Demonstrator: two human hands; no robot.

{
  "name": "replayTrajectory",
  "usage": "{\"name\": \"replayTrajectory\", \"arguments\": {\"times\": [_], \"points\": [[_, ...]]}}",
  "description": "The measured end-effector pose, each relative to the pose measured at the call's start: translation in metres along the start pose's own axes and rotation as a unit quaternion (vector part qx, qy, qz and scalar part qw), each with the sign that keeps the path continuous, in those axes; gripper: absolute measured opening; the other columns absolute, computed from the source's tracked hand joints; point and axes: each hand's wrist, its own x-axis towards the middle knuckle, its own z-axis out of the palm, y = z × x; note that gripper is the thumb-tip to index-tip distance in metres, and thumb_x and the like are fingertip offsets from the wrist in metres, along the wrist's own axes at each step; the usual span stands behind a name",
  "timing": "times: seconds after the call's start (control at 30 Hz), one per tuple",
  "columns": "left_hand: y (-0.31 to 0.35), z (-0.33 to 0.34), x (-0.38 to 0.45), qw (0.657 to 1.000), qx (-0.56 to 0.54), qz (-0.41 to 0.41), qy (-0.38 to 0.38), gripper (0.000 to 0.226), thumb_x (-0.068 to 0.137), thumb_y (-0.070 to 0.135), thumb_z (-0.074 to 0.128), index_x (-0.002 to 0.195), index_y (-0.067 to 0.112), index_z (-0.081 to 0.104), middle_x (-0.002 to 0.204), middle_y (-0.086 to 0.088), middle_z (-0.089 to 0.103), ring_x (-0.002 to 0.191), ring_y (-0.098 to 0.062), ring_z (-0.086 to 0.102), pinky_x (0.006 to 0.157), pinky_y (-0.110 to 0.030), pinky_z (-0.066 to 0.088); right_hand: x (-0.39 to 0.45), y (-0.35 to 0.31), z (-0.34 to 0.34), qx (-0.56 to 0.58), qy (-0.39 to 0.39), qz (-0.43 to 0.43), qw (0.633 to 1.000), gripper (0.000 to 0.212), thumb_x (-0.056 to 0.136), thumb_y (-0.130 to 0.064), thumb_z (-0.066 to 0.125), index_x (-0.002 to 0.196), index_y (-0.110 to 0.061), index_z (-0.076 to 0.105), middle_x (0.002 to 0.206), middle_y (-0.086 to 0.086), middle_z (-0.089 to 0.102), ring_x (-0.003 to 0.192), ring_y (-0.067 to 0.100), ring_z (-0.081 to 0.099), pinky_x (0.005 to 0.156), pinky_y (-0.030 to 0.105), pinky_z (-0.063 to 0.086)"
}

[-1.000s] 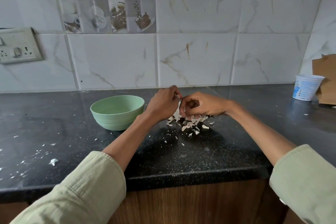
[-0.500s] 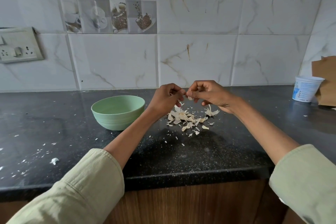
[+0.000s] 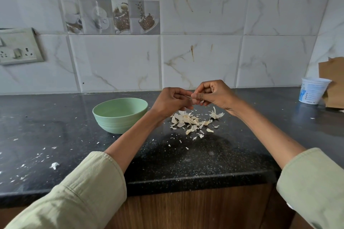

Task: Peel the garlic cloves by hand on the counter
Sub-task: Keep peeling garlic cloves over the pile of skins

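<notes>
sleeves fill the lower corners, forearms reaching up over the dark surface (image 3: 186, 165) to mid-frame. skins (image 3: 188, 121) lie heaped just below the hands. above them the left hand (image 3: 172, 101) and right hand (image 3: 216, 94) meet, both curled and pinching a clove (image 3: 201, 101), mostly hidden between the fingertips. best done, i'd judge, by holding the clove firm with one hand while the other strips skin away, over the heap. bowl (image 3: 120, 114) sits left of centre, near the left hand, likely for peeled cloves.
</notes>
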Motion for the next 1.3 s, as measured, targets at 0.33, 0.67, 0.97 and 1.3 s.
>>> {"name": "replayTrajectory", "arguments": {"times": [0.33, 0.67, 0.97, 1.3], "points": [[-0.011, -0.006, 0.008, 0.994, 0.029, 0.014, 0.103, 0.012, 0.090, -0.001, 0.078, 0.099, 0.006, 0.082, 0.089, -0.016, 0.080, 0.088, -0.037, 0.076, 0.090, -0.043, 0.063, -0.001, 0.001, -0.002, -0.019, -0.088, 0.056, 0.994, 0.040, 0.083, -0.017, 0.089, 0.119, -0.013, 0.072, 0.106, 0.009, 0.077, 0.074, 0.019, 0.072, 0.062, 0.025, 0.058], [-0.011, 0.003, 0.006, 0.994, 0.059, 0.031, 0.088, 0.014, 0.088, -0.002, 0.076, 0.097, 0.007, 0.082, 0.084, -0.013, 0.080, 0.081, -0.028, 0.079, 0.078, -0.032, 0.065, 0.005, 0.008, 0.007, -0.071, -0.054, 0.023, 0.996, 0.029, 0.087, -0.016, 0.084, 0.108, -0.001, 0.071, 0.086, 0.008, 0.081, 0.061, 0.011, 0.066, 0.053, 0.020, 0.050], [-0.015, 0.004, 0.008, 0.981, 0.151, 0.035, 0.115, 0.012, 0.100, 0.013, 0.066, 0.098, 0.013, 0.077, 0.082, -0.002, 0.079, 0.069, -0.009, 0.073, 0.060, -0.022, 0.056, -0.001, 0.005, -0.011, -0.250, -0.180, 0.051, 0.950, 0.026, 0.084, -0.043, 0.086, 0.097, -0.021, 0.081, 0.082, -0.009, 0.077, 0.064, 0.003, 0.061, 0.060, 0.013, 0.041], [-0.021, 0.006, 0.012, 0.969, 0.221, 0.057, 0.099, 0.014, 0.101, 0.019, 0.066, 0.093, 0.019, 0.077, 0.079, 0.004, 0.077, 0.069, -0.011, 0.075, 0.073, -0.035, 0.063, 0.000, 0.008, -0.007, -0.215, -0.190, 0.075, 0.955, 0.016, 0.091, -0.022, 0.083, 0.102, -0.012, 0.077, 0.093, 0.001, 0.080, 0.081, 0.024, 0.070, 0.075, 0.038, 0.055]]}}
